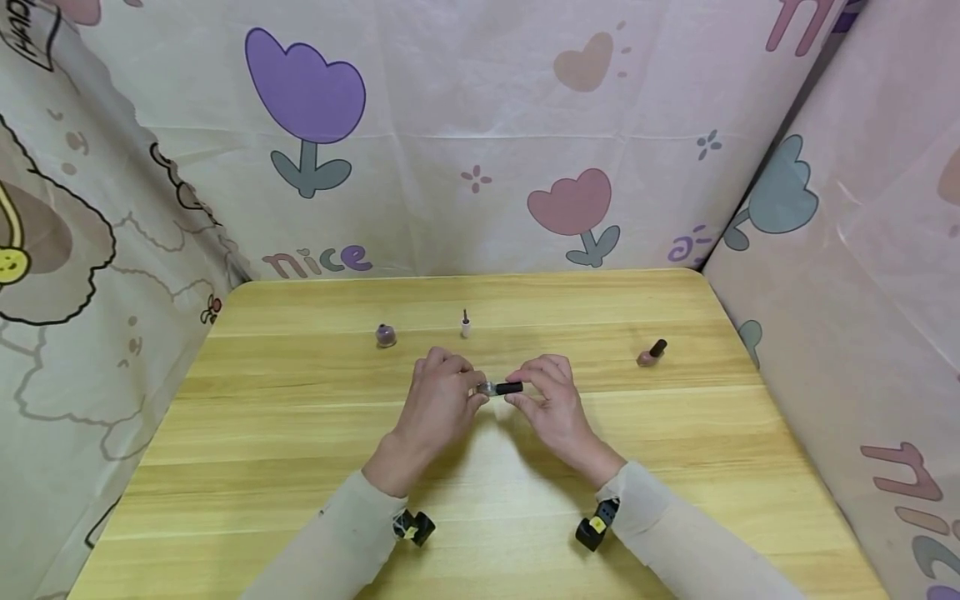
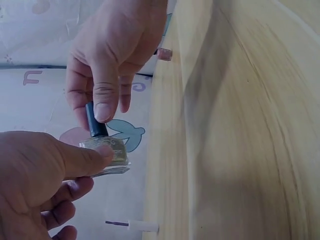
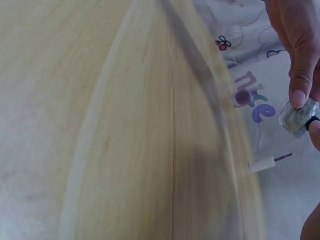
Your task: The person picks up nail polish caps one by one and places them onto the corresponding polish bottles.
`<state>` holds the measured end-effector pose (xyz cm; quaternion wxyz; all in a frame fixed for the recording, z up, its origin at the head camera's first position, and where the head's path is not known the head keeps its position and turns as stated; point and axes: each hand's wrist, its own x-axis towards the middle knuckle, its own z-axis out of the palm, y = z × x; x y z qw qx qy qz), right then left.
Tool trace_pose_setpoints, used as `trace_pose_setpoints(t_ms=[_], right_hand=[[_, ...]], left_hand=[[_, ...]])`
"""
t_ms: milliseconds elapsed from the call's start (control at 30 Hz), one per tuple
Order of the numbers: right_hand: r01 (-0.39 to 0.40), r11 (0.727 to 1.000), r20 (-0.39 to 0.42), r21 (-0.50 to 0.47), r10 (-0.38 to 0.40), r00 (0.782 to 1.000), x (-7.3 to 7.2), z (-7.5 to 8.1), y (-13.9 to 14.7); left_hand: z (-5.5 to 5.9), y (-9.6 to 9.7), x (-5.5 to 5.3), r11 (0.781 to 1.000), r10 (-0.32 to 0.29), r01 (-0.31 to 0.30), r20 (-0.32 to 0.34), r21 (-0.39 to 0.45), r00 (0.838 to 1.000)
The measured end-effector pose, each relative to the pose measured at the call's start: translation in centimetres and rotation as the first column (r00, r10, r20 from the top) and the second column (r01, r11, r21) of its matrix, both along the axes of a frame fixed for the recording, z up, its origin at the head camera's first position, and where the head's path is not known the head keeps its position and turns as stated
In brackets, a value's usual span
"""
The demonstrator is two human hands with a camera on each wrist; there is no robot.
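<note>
Above the middle of the table, my left hand (image 1: 438,396) grips a small clear nail polish bottle (image 2: 120,147) between thumb and fingers. Its contents look pale and glittery. The bottle's long black cap (image 1: 510,387) is pinched by the thumb and fingertips of my right hand (image 1: 552,408). Cap and bottle are in line, the cap at the bottle's neck, and in the head view they lie nearly level. In the right wrist view the bottle (image 3: 294,120) shows at the right edge, partly covered by fingers.
Behind the left hand stand an uncapped purple polish bottle (image 1: 386,336) and a white cap (image 1: 466,328) with its dark brush pointing up. A pink polish bottle (image 1: 651,355) with a black cap stands to the right. Printed cloth (image 1: 442,208) hangs around the wooden table (image 1: 300,467).
</note>
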<state>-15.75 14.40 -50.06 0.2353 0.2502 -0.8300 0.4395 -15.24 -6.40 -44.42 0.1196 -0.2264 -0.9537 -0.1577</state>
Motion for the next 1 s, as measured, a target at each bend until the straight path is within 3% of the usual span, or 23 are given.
trace_pose_setpoints(t_ms=[167, 367, 700, 1000], right_hand=[[0.013, 0.999, -0.091, 0.039, -0.01, 0.996, -0.2, -0.1, 0.1], [0.051, 0.996, -0.126, 0.077, -0.041, 0.991, -0.3, 0.0, 0.2], [0.079, 0.994, -0.068, 0.073, -0.074, 0.995, -0.2, 0.3, 0.0], [0.061, 0.99, 0.027, 0.124, -0.065, 0.998, -0.2, 0.6, -0.1]], left_hand=[[0.3, 0.0, -0.1, 1.0, 0.0, 0.0, 0.015, -0.017, 1.0], [0.0, 0.0, -0.2, 1.0, -0.018, 0.017, -0.067, -0.018, 0.998], [-0.5, 0.2, -0.3, 1.0, -0.028, 0.026, -0.142, -0.013, 0.989], [-1.7, 0.2, -0.3, 1.0, 0.016, -0.015, -0.123, 0.007, 0.992]])
